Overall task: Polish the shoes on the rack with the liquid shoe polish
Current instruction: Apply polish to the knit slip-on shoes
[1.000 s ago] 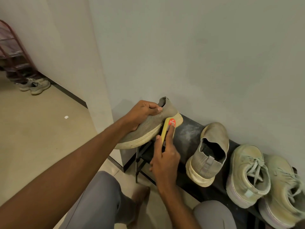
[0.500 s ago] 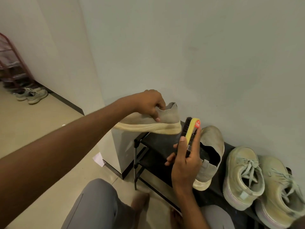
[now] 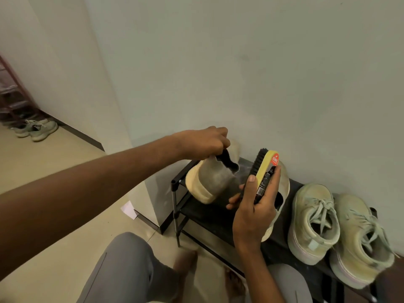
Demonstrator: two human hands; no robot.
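Right hand [image 3: 253,213] hides much of one shoe [image 3: 283,186] — it grips the brush [image 3: 265,171]; left hand [image 3: 205,143] pinches the grey shoe [image 3: 212,182] at centre frame.

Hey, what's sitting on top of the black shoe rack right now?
On the black shoe rack stand a beige slip-on shoe, partly hidden by the right hand holding the brush, and two laced sneakers. The lower shelf is mostly covered.

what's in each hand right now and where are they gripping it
Left hand grips the grey slip-on shoe at its collar. Right hand holds the yellow shoe brush by its lower end.
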